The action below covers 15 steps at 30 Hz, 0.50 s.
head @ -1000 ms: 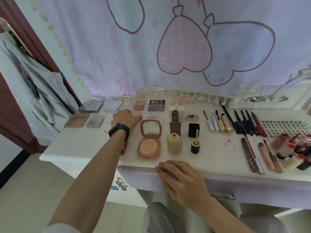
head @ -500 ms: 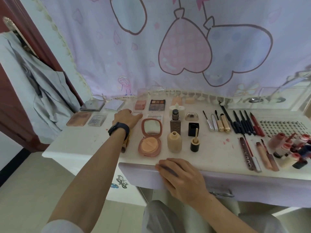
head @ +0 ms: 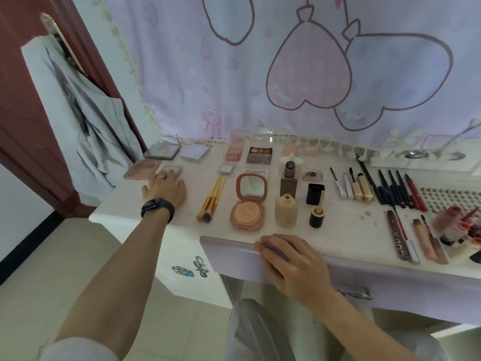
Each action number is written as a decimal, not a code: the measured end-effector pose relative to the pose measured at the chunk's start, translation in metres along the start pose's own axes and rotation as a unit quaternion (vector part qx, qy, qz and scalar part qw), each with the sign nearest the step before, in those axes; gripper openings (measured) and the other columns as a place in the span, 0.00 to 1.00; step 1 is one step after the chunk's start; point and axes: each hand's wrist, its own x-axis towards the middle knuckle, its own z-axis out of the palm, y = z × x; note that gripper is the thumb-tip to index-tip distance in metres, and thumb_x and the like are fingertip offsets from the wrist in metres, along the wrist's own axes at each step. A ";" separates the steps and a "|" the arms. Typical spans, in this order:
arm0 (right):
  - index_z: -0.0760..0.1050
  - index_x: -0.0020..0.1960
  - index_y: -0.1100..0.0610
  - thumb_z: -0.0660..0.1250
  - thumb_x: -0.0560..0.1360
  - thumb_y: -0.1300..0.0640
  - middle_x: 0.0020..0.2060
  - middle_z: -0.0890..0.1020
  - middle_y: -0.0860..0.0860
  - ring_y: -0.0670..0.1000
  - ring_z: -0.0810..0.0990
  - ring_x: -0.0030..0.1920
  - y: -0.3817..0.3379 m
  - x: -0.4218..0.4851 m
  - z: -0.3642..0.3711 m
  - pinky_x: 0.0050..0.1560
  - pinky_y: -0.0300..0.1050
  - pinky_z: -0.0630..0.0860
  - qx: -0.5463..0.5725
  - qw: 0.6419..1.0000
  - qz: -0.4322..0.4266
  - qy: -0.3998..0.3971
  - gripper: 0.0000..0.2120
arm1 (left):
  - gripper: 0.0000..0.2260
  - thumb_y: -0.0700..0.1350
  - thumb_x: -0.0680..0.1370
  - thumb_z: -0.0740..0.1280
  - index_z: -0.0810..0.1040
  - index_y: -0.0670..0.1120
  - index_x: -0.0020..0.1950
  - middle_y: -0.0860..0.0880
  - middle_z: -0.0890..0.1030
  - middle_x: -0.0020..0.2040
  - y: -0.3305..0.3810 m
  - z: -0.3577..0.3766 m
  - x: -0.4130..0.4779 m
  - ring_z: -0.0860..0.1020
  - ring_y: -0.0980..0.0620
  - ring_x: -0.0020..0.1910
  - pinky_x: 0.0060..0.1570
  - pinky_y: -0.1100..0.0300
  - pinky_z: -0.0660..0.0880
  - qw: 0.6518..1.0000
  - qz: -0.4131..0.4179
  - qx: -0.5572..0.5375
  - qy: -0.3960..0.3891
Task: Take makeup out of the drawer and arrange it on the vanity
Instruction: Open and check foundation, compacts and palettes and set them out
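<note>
The makeup lies in rows across the desk [head: 346, 225]. The left hand [head: 166, 190], its grip released and fingers flat, rests there with its fingertips touching the small clear palette [head: 171, 169] beside the tan palette [head: 141, 170]. The right hand [head: 294, 261], also grasping nothing, lies flat over the front edge above the drawer [head: 229, 261]. To do this well, I judge, slide the clear palette with flat fingers until it squares with its neighbours, keeping the wrist off the gold brushes [head: 212, 199] nearby on the right.
</note>
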 end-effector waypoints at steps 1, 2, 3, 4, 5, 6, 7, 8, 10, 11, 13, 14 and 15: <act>0.84 0.60 0.53 0.70 0.78 0.53 0.58 0.84 0.49 0.52 0.82 0.56 -0.001 0.000 0.000 0.56 0.46 0.79 0.001 1.000 0.001 0.002 0.12 | 0.21 0.54 0.82 0.53 0.70 0.47 0.71 0.43 0.71 0.72 -0.004 0.001 -0.003 0.59 0.43 0.75 0.67 0.43 0.64 1.000 0.010 0.002 0.008; 0.84 0.60 0.53 0.70 0.78 0.53 0.58 0.84 0.49 0.52 0.82 0.56 -0.001 0.000 0.000 0.56 0.47 0.79 0.001 1.000 0.002 0.003 0.12 | 0.20 0.54 0.82 0.54 0.73 0.46 0.68 0.41 0.74 0.68 -0.005 0.000 -0.007 0.63 0.42 0.72 0.64 0.44 0.66 1.000 0.019 0.004 0.022; 0.84 0.60 0.53 0.70 0.78 0.53 0.58 0.84 0.49 0.52 0.82 0.56 -0.001 0.001 0.000 0.55 0.47 0.79 0.001 1.000 0.002 0.005 0.12 | 0.18 0.53 0.82 0.56 0.76 0.45 0.64 0.40 0.75 0.65 -0.006 0.000 -0.011 0.66 0.40 0.69 0.62 0.45 0.67 0.999 0.026 0.002 0.038; 0.84 0.59 0.54 0.71 0.78 0.53 0.57 0.84 0.49 0.52 0.82 0.56 -0.001 0.001 0.000 0.55 0.47 0.79 0.001 1.000 0.002 0.006 0.12 | 0.17 0.53 0.82 0.57 0.77 0.44 0.61 0.38 0.76 0.62 -0.006 -0.001 -0.016 0.68 0.39 0.66 0.60 0.45 0.69 0.998 0.027 -0.006 0.052; 0.84 0.59 0.54 0.71 0.77 0.54 0.57 0.84 0.49 0.52 0.81 0.56 -0.001 0.001 0.000 0.55 0.46 0.79 0.000 1.000 0.000 0.008 0.11 | 0.16 0.53 0.82 0.59 0.77 0.43 0.60 0.37 0.76 0.60 -0.007 -0.001 -0.020 0.69 0.38 0.63 0.59 0.45 0.69 0.998 0.025 -0.017 0.060; 0.84 0.58 0.54 0.71 0.77 0.54 0.57 0.84 0.49 0.52 0.81 0.56 -0.002 0.001 -0.001 0.55 0.46 0.79 -0.002 1.000 -0.001 0.010 0.11 | 0.16 0.54 0.82 0.60 0.77 0.43 0.59 0.37 0.75 0.59 -0.008 -0.002 -0.024 0.71 0.36 0.61 0.58 0.45 0.70 0.998 0.020 -0.031 0.059; 0.85 0.58 0.54 0.71 0.77 0.54 0.57 0.84 0.49 0.52 0.81 0.55 -0.002 0.002 -0.001 0.54 0.46 0.79 -0.003 1.000 -0.002 0.012 0.11 | 0.16 0.55 0.82 0.60 0.76 0.43 0.59 0.36 0.74 0.59 -0.009 -0.002 -0.028 0.72 0.35 0.58 0.57 0.45 0.71 0.997 0.016 -0.048 0.055; 0.85 0.58 0.54 0.72 0.77 0.54 0.57 0.84 0.49 0.52 0.81 0.55 -0.002 0.002 -0.002 0.54 0.46 0.79 -0.004 1.000 -0.003 0.014 0.11 | 0.17 0.55 0.82 0.60 0.75 0.43 0.58 0.37 0.73 0.59 -0.010 -0.003 -0.032 0.73 0.35 0.57 0.56 0.45 0.72 0.997 0.010 -0.066 0.047; 0.85 0.58 0.54 0.72 0.76 0.55 0.57 0.84 0.49 0.52 0.81 0.55 -0.002 0.003 -0.003 0.53 0.45 0.79 -0.005 1.000 -0.005 0.014 0.11 | 0.16 0.55 0.81 0.61 0.75 0.43 0.58 0.37 0.70 0.60 -0.011 -0.004 -0.038 0.74 0.34 0.55 0.56 0.46 0.73 0.995 0.003 -0.092 0.039; 0.85 0.58 0.54 0.72 0.76 0.55 0.57 0.84 0.49 0.52 0.81 0.55 -0.002 0.003 -0.003 0.53 0.45 0.79 -0.004 1.000 -0.006 0.013 0.11 | 0.15 0.54 0.81 0.62 0.75 0.43 0.57 0.38 0.70 0.61 -0.012 -0.004 -0.041 0.74 0.34 0.55 0.56 0.46 0.72 0.994 0.001 -0.100 0.038; 0.85 0.58 0.54 0.72 0.76 0.55 0.57 0.84 0.49 0.52 0.81 0.55 -0.002 0.003 -0.003 0.53 0.45 0.79 -0.002 1.000 -0.004 0.012 0.11 | 0.14 0.53 0.80 0.64 0.76 0.44 0.57 0.39 0.70 0.61 -0.012 -0.005 -0.046 0.74 0.35 0.56 0.59 0.47 0.72 0.992 -0.010 -0.122 0.037; 0.85 0.58 0.54 0.71 0.76 0.55 0.57 0.84 0.49 0.52 0.81 0.55 -0.002 0.002 -0.003 0.53 0.45 0.79 -0.001 1.000 -0.004 0.012 0.11 | 0.14 0.54 0.79 0.65 0.77 0.45 0.58 0.39 0.70 0.61 -0.013 -0.007 -0.050 0.74 0.35 0.57 0.60 0.48 0.72 0.989 -0.021 -0.139 0.036; 0.85 0.58 0.54 0.71 0.77 0.54 0.57 0.84 0.49 0.52 0.81 0.55 -0.002 0.002 -0.002 0.52 0.46 0.79 -0.001 1.000 -0.002 0.012 0.11 | 0.14 0.54 0.79 0.66 0.77 0.46 0.58 0.39 0.70 0.61 -0.014 -0.008 -0.054 0.74 0.36 0.58 0.61 0.48 0.72 0.987 -0.030 -0.156 0.036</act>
